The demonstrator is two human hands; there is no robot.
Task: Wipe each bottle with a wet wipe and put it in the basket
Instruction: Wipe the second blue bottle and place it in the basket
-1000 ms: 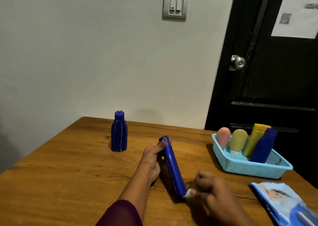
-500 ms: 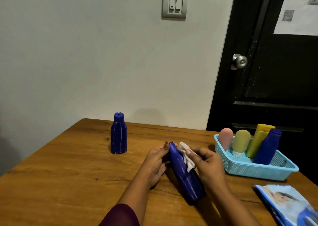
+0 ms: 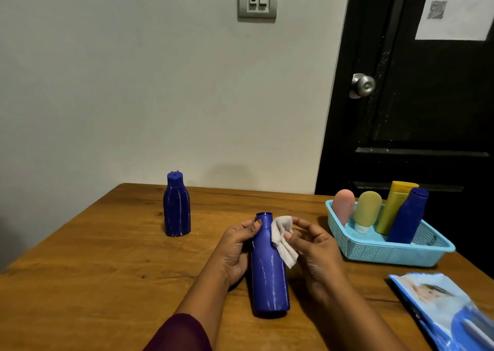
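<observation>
From the head camera, the left hand grips a blue bottle near its shoulder, neck pointing away, low over the bench. The right hand pinches a wet wipe against the bottle's neck, so wiping is the step in hand. A second blue bottle stands unwiped to the left. Next, I judge, the wipe must cover the body, then the bottle goes right into the basket.

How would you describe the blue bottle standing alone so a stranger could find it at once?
Take the wooden table against the pale wall and look at its far left. A dark blue capped bottle stands upright there, alone. Unlike the blue bottle the left hand holds, or the leaning blue bottle in the basket, nothing touches it.
</observation>
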